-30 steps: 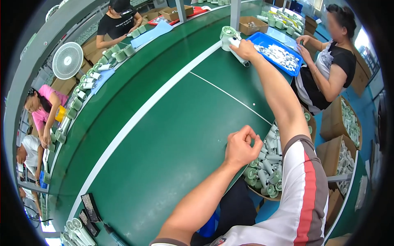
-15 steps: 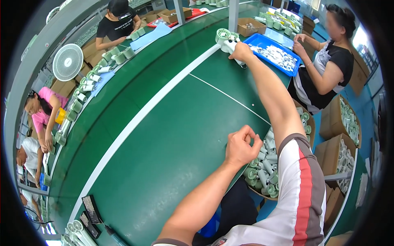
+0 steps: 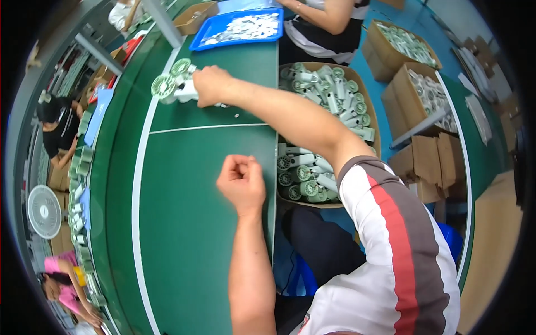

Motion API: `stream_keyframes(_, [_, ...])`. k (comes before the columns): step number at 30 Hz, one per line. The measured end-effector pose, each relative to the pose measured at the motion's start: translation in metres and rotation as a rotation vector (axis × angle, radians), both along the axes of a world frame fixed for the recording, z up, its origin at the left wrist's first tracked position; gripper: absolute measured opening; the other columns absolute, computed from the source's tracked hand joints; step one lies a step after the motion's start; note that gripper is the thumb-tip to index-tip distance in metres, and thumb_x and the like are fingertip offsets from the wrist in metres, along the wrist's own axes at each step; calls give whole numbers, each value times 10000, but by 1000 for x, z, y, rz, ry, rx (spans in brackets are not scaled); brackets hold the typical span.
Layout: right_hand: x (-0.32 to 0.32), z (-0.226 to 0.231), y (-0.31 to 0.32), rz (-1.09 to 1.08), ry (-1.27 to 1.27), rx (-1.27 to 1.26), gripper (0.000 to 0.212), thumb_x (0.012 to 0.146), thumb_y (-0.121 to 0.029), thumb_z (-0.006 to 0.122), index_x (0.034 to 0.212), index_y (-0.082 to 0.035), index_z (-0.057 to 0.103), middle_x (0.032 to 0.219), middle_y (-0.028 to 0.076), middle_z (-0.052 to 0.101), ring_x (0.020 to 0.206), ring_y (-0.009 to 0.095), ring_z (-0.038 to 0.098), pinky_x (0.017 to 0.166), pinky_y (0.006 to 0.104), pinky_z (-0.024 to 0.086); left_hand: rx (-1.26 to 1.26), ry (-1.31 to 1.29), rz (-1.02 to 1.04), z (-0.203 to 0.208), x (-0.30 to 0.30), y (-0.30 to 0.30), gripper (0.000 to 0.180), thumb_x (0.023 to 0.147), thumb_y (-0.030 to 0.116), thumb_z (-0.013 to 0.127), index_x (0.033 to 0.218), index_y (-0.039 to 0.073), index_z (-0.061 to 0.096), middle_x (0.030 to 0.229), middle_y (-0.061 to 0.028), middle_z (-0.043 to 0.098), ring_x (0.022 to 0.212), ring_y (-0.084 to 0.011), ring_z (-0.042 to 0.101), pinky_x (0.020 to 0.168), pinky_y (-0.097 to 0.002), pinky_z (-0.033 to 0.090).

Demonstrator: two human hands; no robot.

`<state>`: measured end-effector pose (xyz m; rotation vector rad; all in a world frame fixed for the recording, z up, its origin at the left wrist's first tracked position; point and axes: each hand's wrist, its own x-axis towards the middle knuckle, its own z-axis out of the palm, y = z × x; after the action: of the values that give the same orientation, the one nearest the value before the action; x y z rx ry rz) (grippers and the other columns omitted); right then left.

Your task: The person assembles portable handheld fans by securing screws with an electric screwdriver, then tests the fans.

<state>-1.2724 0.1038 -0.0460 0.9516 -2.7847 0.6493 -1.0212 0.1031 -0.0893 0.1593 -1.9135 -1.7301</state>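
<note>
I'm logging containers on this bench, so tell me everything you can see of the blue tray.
The blue tray is shallow, roughly rectangular and plastic-looking, with a raised rim. It lies flat and face up on the green tabletop, toward its far end, beside a brown carton. Small, flat white pieces lie scattered across much of its floor. The person's right hand is apart from it.

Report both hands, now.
Left hand: curled closed; whether it holds anything small cannot be told.
Right hand: closed on pale green-and-white fan parts.
</note>
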Motion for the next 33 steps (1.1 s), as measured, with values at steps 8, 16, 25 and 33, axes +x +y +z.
stream_keyframes(8, [30,4,-3,-62,-11,-2,439,679,-323,880,1004,-50,766,1055,203,720,1021,365,694,845,504,580,99,-26,-38,-5,10,-10,118,882,6,667,784,8,601,672,4,599,611,-63,510,592,-219,416])
stream_keyframes(16, [21,17,-15,-137,-194,33,557,608,-313,927,1093,-98,757,1148,130,734,1076,352,694,870,539,549,20,74,-16,-14,3,-15,169,929,41,675,793,26,575,618,38,463,491,-26,356,452,-208,229])
stream_keyframes(25, [-7,14,-12,-150,-166,115,664,542,-429,890,1087,-71,766,1145,142,738,1080,371,683,920,589,532,118,28,-51,-6,4,-10,163,891,-10,681,772,17,573,626,69,485,568,-10,380,537,-196,297])
stream_keyframes(33, [-7,23,-1,-37,-62,217,482,540,-424,907,847,-67,801,945,132,775,861,252,753,775,382,605,76,15,10,0,6,-11,158,858,30,695,741,6,591,568,65,499,516,-5,395,504,-198,312])
